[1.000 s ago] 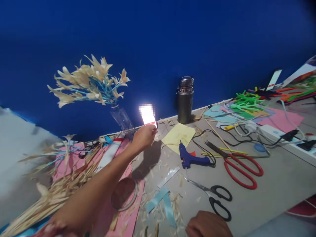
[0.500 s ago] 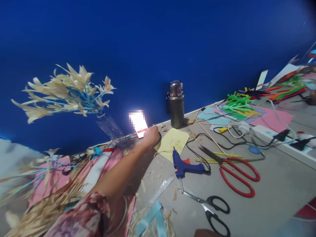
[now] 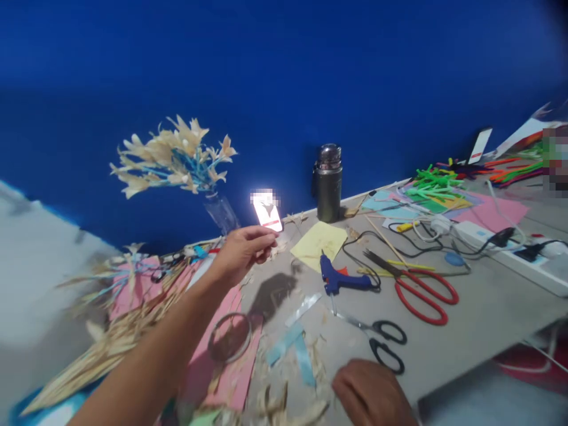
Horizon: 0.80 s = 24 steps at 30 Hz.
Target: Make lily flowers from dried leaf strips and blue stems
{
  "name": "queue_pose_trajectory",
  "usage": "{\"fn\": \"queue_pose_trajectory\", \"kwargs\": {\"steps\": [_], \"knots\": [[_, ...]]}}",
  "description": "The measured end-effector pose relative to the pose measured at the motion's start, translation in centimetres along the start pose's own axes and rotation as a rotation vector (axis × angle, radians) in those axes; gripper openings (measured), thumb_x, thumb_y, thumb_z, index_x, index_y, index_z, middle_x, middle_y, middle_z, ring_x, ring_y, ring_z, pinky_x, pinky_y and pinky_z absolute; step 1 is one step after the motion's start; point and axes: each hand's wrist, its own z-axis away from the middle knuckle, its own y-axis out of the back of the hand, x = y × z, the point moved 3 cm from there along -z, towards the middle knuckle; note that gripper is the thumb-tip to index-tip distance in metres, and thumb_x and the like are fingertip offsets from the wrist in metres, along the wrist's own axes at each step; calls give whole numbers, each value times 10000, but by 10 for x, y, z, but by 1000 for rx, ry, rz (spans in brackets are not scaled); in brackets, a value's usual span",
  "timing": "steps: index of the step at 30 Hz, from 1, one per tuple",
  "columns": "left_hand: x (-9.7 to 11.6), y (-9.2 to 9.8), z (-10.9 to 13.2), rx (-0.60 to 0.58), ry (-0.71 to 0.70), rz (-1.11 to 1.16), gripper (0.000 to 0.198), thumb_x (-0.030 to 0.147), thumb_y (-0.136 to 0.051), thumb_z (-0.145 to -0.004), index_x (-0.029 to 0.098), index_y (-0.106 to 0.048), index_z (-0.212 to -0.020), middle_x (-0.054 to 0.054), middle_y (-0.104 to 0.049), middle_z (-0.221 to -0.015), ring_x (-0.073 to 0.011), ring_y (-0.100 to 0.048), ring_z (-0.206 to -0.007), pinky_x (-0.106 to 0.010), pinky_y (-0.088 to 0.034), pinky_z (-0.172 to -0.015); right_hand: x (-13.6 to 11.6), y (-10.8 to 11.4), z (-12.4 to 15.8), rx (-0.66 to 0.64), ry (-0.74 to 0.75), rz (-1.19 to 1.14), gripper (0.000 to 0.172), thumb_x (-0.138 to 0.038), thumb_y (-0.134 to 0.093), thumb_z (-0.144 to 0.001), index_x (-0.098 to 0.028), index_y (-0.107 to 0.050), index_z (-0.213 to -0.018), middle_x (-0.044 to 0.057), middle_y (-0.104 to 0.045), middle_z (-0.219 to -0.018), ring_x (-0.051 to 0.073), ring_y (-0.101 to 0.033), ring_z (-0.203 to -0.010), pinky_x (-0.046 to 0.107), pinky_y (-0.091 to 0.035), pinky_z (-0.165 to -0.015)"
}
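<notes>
Left hand [image 3: 248,248], grip narrow, just beside the lit phone [image 3: 269,219], which stands tilted near the wall [image 3: 364,65] at the back of the worktop [image 3: 479,307]; contact cannot be told. Right hand [image 3: 373,391], state of grip hidden. A nudge at its base could slide the phone flat; a leftward swing might topple the vase [image 3: 222,214].
</notes>
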Motion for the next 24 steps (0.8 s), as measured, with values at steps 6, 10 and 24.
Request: {"fn": "queue_pose_trajectory", "kwargs": {"steps": [6, 10, 24], "knots": [[-26, 48, 112, 135, 128, 178, 268, 266, -882, -626, 153, -767, -841, -12, -650, -625, -70, -517, -489, -180, -385, -460, -5, 12, -7, -195, -213, -91, 269, -231, -477, -1009, -194, -626, -788, 14, -648, -672, 137, -605, -606, 258, -424, -600], [-49, 48, 149, 201, 185, 212, 282, 297, -907, -583, 139, -758, -762, -19, -656, -639, -81, -542, -520, -183, -435, -477, 0, 30, -21, -192, -338, -105, 207, -267, -524, -981, -211, -635, -816, 15, -683, -720, 150, -623, -636, 256, -456, -627], [-92, 17, 173, 235, 194, 370, 214, 288, -783, -721, 155, -621, -764, 73, -474, -595, -11, -308, -423, -140, -232, -403, -13, -13, -76, -425, -339, 256, 240, -312, -573, -963, -196, -655, -1156, 102, -694, -1083, 233, -664, -897, 303, -442, -708]]}}
